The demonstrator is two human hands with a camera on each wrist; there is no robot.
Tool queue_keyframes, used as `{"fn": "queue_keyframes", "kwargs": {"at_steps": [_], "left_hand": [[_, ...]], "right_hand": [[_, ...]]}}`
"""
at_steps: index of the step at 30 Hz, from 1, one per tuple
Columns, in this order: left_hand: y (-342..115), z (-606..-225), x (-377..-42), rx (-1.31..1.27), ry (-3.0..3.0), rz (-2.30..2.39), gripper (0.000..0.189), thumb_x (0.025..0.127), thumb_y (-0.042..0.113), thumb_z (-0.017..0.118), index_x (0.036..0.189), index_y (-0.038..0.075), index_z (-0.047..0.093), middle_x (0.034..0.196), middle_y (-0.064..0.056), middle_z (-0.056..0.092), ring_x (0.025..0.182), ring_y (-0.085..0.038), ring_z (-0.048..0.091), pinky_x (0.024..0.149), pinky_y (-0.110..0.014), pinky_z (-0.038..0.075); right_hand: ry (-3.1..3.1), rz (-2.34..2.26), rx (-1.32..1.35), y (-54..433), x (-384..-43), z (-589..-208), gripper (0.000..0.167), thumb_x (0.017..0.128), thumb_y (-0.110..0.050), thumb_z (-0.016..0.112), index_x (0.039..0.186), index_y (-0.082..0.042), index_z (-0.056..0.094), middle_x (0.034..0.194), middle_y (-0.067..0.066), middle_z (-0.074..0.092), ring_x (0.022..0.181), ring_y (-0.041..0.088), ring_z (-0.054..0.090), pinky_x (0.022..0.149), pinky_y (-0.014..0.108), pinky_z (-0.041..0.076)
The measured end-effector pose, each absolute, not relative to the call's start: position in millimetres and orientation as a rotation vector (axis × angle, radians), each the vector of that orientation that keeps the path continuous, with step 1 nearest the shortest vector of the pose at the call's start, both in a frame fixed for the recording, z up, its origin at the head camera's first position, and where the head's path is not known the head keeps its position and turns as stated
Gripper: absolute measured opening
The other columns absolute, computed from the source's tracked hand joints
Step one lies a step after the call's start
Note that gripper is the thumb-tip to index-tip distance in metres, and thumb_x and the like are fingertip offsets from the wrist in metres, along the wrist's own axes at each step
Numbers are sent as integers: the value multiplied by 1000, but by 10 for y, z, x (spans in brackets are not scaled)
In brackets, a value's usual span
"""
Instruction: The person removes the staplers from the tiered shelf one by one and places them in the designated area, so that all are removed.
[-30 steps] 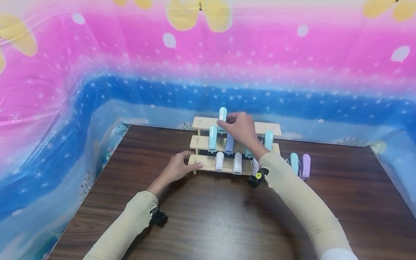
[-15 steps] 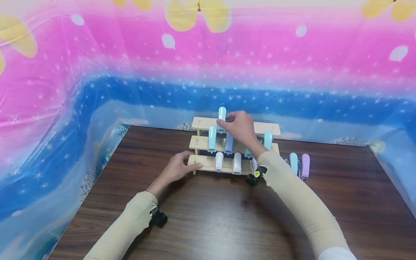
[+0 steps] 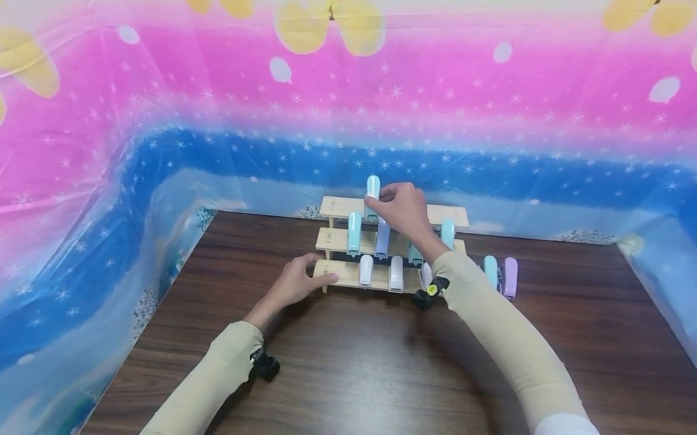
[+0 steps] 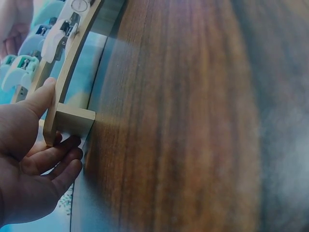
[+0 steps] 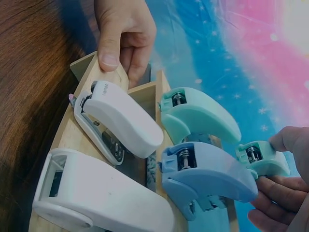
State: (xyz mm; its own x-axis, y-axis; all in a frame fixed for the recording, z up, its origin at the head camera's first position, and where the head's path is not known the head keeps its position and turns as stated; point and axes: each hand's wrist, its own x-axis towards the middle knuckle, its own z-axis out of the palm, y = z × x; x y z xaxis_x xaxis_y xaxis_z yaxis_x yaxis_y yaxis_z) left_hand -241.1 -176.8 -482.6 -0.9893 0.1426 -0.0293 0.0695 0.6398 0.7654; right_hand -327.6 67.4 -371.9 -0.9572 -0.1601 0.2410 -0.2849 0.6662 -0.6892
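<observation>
The topmost mint stapler [image 3: 373,187] is being pinched by the right grip [image 3: 405,210]; the wooden rack [image 3: 342,207], being pinched by the left grip [image 3: 297,281], is best being steadied there.

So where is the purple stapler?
In the head view, the purple stapler is on the table, right of the wooden shelf, just right of a green stapler.

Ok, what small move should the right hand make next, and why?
Probably settle the held mint stapler on the top step before letting go: the right hand pinches it there, its seating isn't clear, and the left hand grips the left end of the bottom step.
</observation>
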Motion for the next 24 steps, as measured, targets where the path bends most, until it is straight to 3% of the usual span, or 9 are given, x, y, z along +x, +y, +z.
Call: {"fn": "queue_keyframes", "kwargs": {"at_steps": [5,12,24], "left_hand": [[-1773,-4810,-2407,176,2770,1280,67,91,45,77,138,2,59,133,-17,66,114,-30,64,98,-50,50],[-1767,-4820,-2410,194,2768,1277,64,92,45,76,138,3,59,127,-15,69,93,-21,63,86,-41,51],[-1760,-4815,-2405,186,2767,1262,69,91,47,76,141,2,57,129,-16,67,86,-21,59,83,-40,49]], "right_hand": [[-2683,1194,370,683,-3245,-3651,44,90,-46,76,109,-6,77,102,9,77,89,21,72,79,39,57],[-2673,1202,357,713,-3185,-3558,45,90,-46,76,111,-7,76,102,9,77,90,21,72,81,40,58],[-2646,1171,371,867,-3041,-3399,48,90,-50,75,115,-8,76,104,9,77,95,22,72,83,42,57]]}}
